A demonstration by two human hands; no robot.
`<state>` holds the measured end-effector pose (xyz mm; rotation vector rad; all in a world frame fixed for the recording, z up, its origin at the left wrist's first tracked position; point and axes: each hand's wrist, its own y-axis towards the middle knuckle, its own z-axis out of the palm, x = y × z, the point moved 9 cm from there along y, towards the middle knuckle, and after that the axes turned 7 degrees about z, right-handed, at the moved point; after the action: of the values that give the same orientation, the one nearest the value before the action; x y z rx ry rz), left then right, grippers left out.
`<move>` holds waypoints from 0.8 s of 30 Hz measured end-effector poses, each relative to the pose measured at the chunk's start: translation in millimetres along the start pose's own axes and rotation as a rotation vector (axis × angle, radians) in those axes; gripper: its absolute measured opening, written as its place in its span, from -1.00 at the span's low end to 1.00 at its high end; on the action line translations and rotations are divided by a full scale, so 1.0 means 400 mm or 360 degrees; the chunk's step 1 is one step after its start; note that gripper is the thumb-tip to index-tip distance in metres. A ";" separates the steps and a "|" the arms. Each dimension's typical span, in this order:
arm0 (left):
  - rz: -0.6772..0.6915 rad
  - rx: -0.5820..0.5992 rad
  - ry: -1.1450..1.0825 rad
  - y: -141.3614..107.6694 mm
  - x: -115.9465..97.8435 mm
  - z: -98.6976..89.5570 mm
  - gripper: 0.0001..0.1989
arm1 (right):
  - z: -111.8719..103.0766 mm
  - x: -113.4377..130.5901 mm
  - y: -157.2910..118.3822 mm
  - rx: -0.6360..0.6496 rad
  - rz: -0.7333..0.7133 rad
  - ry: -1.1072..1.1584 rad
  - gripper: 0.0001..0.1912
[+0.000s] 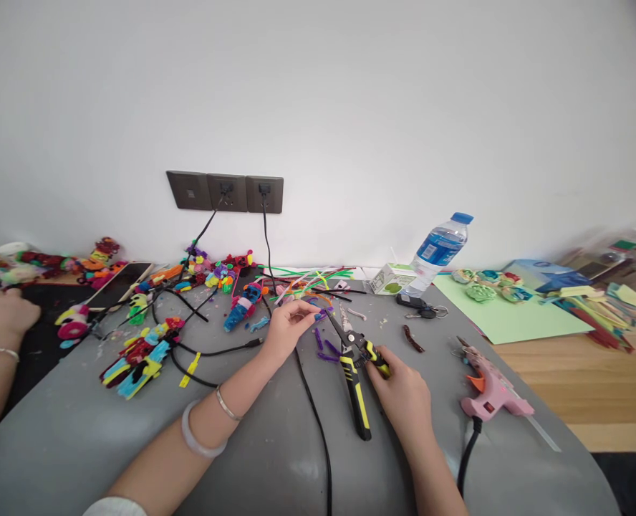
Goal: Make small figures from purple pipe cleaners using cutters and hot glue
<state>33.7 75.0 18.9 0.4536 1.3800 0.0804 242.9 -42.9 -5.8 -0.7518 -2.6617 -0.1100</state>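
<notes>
Mid-frame, a purple stem point(324, 314) is pinched by the left hand point(290, 331), just beside the upper-left-pointing tips of pliers point(353, 344) gripped by the right hand point(402, 387).

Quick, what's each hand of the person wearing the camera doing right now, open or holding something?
Left hand: closed, pinching a purple strip.
Right hand: closed, holding black-and-yellow pliers by one handle.
</notes>
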 end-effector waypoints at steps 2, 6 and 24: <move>-0.0007 0.0003 0.0000 0.000 0.001 0.001 -0.86 | 0.000 -0.001 0.000 -0.0005 -0.0004 -0.0002 -0.72; -0.0009 -0.0007 0.0005 0.002 0.001 -0.001 -0.86 | 0.002 -0.003 0.001 -0.0004 -0.0002 -0.0012 -0.72; 0.0007 0.0007 -0.0002 0.001 -0.002 0.001 -0.86 | 0.004 -0.003 0.002 0.0003 0.0004 -0.0007 -0.71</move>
<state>34.0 75.2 19.7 0.4603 1.3781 0.0809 243.9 -42.5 -7.7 -0.7555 -2.6646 -0.1052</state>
